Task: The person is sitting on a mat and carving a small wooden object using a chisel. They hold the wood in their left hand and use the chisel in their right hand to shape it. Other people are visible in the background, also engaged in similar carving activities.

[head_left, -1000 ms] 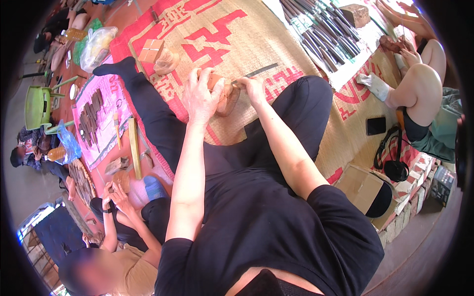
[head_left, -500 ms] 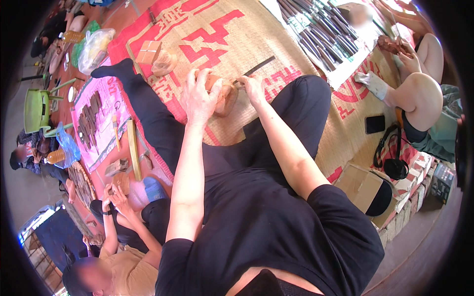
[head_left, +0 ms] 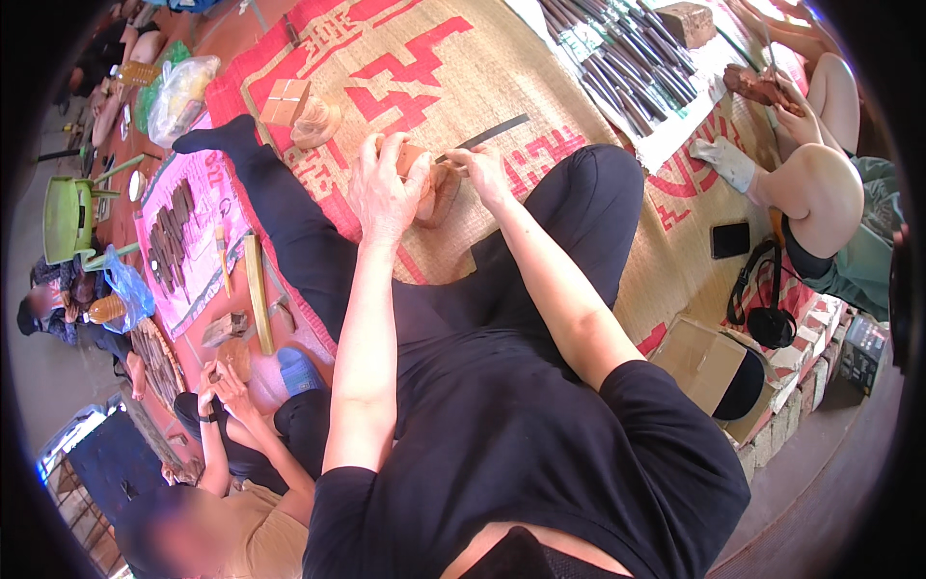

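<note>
My left hand (head_left: 386, 191) is closed over a rounded, orange-brown wooden piece (head_left: 441, 199) that rests on the mat between my legs. Its fingers wrap the top and left side, hiding part of its shape. Against the right side of the wood, my right hand (head_left: 479, 176) pinches a thin, dark, flat strip (head_left: 497, 129), perhaps a file. One end of the strip points away to the upper right. A square wooden block (head_left: 286, 101) and a rounded wooden piece (head_left: 316, 123) sit on the mat beyond my left hand.
A red and straw-coloured mat (head_left: 502, 58) lies beneath me. Many dark-handled tools (head_left: 637, 77) cover a white cloth at the upper right. Beside it, a person holds a reddish-brown carving (head_left: 757, 85). Another person works at lower left, near a wooden bar (head_left: 258, 294). A phone (head_left: 730, 240) lies right.
My right hand has shifted slightly left, and the dark strip has slid left with it, now showing beyond the fingers toward the wood. My left hand keeps its hold.
</note>
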A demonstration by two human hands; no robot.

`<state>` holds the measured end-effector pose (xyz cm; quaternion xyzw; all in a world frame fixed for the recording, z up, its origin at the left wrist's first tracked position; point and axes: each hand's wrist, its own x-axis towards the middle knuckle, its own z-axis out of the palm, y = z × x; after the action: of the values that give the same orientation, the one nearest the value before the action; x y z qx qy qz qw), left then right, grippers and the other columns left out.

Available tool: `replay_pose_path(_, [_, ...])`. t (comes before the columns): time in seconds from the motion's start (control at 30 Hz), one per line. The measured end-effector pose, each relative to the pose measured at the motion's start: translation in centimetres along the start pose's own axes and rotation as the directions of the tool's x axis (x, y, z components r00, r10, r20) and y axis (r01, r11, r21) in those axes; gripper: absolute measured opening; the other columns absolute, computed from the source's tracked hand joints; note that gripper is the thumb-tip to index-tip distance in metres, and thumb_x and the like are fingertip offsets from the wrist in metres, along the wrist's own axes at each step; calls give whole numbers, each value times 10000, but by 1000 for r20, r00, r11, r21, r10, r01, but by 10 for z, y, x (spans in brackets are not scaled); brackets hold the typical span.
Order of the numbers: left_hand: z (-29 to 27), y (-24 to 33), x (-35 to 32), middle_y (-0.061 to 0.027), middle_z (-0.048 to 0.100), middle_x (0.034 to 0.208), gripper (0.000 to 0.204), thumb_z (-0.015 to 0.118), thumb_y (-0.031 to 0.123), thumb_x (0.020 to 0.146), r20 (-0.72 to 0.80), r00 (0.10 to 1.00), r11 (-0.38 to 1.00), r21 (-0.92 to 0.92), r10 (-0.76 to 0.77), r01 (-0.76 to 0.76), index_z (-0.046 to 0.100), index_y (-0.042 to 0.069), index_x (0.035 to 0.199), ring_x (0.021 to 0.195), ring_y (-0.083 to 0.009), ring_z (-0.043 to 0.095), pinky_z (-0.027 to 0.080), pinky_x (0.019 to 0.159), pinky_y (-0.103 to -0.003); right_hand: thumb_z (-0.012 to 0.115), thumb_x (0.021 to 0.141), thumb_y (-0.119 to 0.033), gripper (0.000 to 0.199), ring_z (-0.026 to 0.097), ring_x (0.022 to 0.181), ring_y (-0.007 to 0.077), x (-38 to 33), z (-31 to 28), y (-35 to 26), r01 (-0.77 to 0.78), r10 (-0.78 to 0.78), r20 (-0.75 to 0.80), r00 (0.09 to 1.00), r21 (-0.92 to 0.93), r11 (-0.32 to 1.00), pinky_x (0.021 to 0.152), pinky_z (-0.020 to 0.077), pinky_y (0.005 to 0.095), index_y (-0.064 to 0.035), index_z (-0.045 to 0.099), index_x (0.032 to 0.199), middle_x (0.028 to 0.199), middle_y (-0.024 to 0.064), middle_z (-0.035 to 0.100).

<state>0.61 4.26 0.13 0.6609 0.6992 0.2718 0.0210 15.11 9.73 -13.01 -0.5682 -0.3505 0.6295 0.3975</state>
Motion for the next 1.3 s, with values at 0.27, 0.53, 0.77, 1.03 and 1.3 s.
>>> replay_pose_path(0.27, [-5, 5, 1, -81, 560, 1154, 332, 674, 343, 825, 30, 999, 1000, -18, -22, 23, 610, 172, 1103, 1039, -299, 586, 485, 849, -410, 736, 701, -216, 254, 615, 623, 162, -2, -8, -5, 92, -105, -100, 989, -123, 988, 604, 467, 298, 30, 684, 664, 678, 86, 665])
replay_pose_path(0.53, [-6, 8, 2, -83, 561, 1155, 334, 675, 349, 824, 44, 999, 999, -33, -25, 26, 614, 166, 1096, 1041, -300, 584, 483, 855, -415, 712, 747, -173, 241, 614, 658, 158, -1, -8, -8, -26, 23, -20, 1000, -177, 984, 622, 505, 263, 55, 678, 813, 778, 121, 655])
replay_pose_path(0.77, [-3, 4, 0, -83, 560, 1151, 333, 677, 347, 822, 11, 1000, 1000, -19, -8, 8, 616, 170, 1096, 1037, -299, 584, 483, 856, -415, 738, 719, -195, 261, 598, 636, 160, -6, 3, -6, 40, -42, -17, 999, -95, 995, 612, 479, 291, 48, 662, 778, 713, 102, 649])
replay_pose_path(1.03, [-2, 1, -1, -83, 560, 1150, 334, 675, 347, 822, 12, 1000, 1000, 0, -13, 13, 618, 165, 1097, 1032, -300, 587, 484, 856, -410, 738, 741, -215, 248, 569, 629, 136, 0, -3, -14, -21, 12, -115, 993, -76, 997, 616, 449, 287, 18, 653, 750, 689, 68, 637])
replay_pose_path(1.3, [-5, 4, 1, -85, 560, 1154, 333, 671, 351, 824, 27, 1000, 1000, -27, -14, 15, 620, 168, 1097, 1034, -302, 585, 481, 861, -411, 744, 723, -190, 234, 583, 620, 136, -2, -3, -7, 12, -17, -53, 998, -80, 997, 591, 451, 267, 28, 658, 731, 701, 87, 648])
